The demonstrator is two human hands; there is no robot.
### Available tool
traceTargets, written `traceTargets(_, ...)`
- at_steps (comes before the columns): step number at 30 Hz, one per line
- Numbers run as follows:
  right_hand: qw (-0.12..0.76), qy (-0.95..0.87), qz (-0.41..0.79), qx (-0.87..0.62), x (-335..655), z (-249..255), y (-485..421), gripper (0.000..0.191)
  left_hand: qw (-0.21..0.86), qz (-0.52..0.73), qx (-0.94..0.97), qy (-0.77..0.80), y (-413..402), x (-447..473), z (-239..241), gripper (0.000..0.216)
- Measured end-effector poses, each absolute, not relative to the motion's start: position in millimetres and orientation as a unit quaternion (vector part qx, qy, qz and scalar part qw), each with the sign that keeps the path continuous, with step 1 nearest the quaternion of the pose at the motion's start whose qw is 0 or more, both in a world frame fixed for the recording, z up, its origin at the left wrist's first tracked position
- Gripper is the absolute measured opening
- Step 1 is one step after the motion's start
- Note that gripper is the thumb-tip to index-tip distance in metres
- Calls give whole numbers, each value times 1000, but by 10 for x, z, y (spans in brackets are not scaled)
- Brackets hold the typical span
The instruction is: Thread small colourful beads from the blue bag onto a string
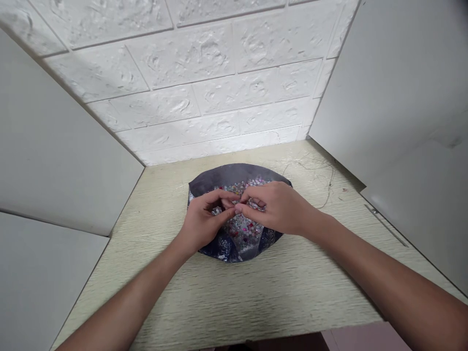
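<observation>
- Left hand (204, 219): fingers curled, thumb and forefinger pinched, over the beads; anything held is hidden.
- Mixed glittering beads (243, 228): loose heap on a dark blue patterned cloth (230, 174), centre of the pale wood-grain tabletop (153, 273).
- Right hand (276, 207): fingertips pressed together, touching the left hand's; held item cannot be told.
- Thin dark fibres (321, 179): on tabletop, right of cloth.

The left forearm (124, 297) enters the view at about 7 o'clock and the right forearm (383, 268) at about 4 o'clock. Both are bare and smooth-skinned all the way from the frame edge, tapering to narrow wrists. The left hand (203, 219) and right hand (276, 207) are ungloved, with slim, bony fingers, and the right thumbnail (238, 208) looks short and neatly trimmed.
</observation>
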State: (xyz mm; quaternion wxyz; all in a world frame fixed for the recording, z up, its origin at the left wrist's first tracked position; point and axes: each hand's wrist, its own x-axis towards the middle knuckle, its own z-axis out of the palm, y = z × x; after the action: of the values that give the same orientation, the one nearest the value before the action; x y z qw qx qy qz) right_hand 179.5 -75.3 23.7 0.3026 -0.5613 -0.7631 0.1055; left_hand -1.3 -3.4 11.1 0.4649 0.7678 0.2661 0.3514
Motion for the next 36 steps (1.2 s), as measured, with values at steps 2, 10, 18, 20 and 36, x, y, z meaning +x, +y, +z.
traceTargets(2,294,-773,109,-552,1801,239,-756,27,469,346,767,267,-40,-22,107,23)
traceTargets(10,338,-762,87,-545,1785,235,-756,16,465,331,775,272,-25,-37,84,12)
traceTargets(18,301,-751,97,-580,1797,240,-744,8,681,367,596,217,31,-19,166,24)
traceTargets(20,288,-754,99,-581,1805,237,-741,8,653,404,603,215,42,-16,158,23)
traceTargets(36,325,-775,132,-526,1843,222,-709,18,381,273,831,300,-23,-14,122,23)
